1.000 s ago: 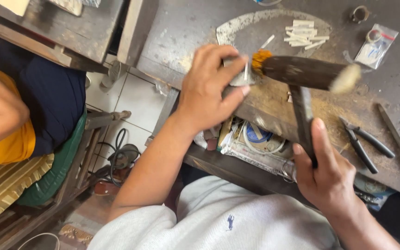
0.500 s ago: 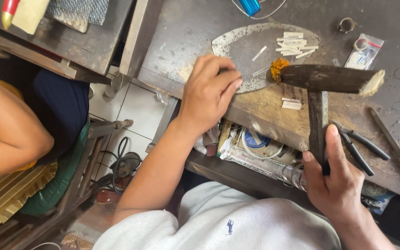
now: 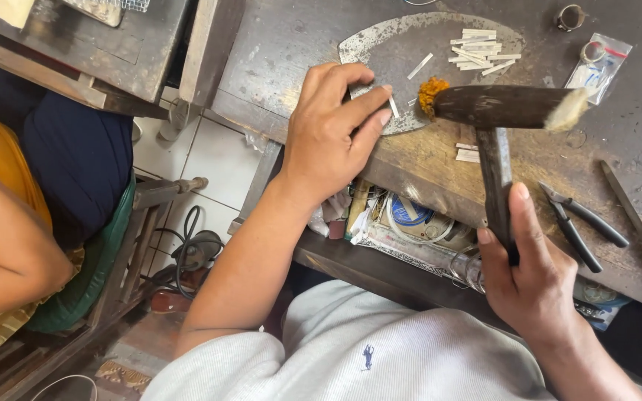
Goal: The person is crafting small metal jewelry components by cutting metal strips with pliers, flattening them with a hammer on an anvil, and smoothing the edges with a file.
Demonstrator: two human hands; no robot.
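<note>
My right hand [image 3: 533,286] grips the dark handle of a wooden mallet [image 3: 499,108], whose long dark head lies level above the bench, one end frayed orange, the other pale. My left hand [image 3: 332,137] presses a small white strip [image 3: 394,108] with its fingertips onto a flat grey metal plate [image 3: 388,44]. The mallet's orange end hangs just right of those fingertips. A pile of several white strips [image 3: 477,56] lies further back on the plate.
Black pliers [image 3: 581,223] and a thin metal rod [image 3: 640,230] lie at the right of the worn wooden bench [image 3: 299,37]. A small plastic bag [image 3: 600,63] and a metal ring [image 3: 570,16] sit at the back. An open drawer [image 3: 410,223] holds clutter. Another person's arm [image 3: 9,245] is at left.
The mallet head has come down and left toward the strip under my left fingertips. My left hand has kept its place on the plate.
</note>
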